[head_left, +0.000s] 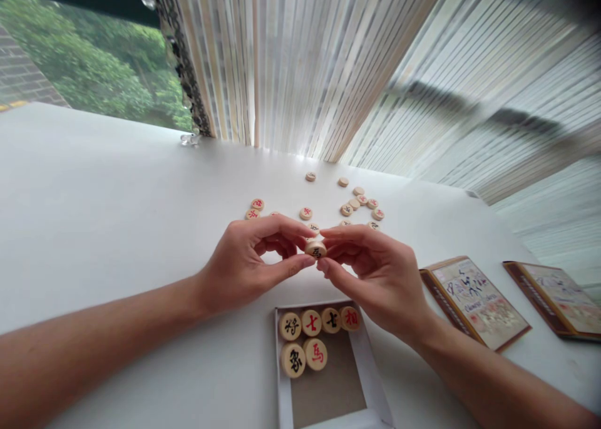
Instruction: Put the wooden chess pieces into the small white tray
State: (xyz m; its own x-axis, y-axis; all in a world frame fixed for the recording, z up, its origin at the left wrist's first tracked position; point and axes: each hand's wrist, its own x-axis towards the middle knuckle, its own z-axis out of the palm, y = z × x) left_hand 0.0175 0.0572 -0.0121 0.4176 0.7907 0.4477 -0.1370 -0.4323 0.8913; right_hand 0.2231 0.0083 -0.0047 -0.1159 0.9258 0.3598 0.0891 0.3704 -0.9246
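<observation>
Between the fingertips of my left hand (263,253) and my right hand (375,266) is a round wooden Chinese chess piece (316,250) with a black character, tilted toward me. Thumb and index finger of each hand pinch it from either side, above the table. Just below my hands lies a shallow white box (283,397) with a brown bottom. Inside it, a row along the far side includes a black-marked piece (290,325) and a red-marked piece (350,318). A second row has a black piece (293,360) and a red piece (316,354).
Several loose chess pieces (306,213) lie scattered on the white table (117,216) beyond my hands, some face down. Two printed Chinese chess boxes (479,300) rest at the right. A striped curtain (300,66) and a window (94,59) border the table's far edge.
</observation>
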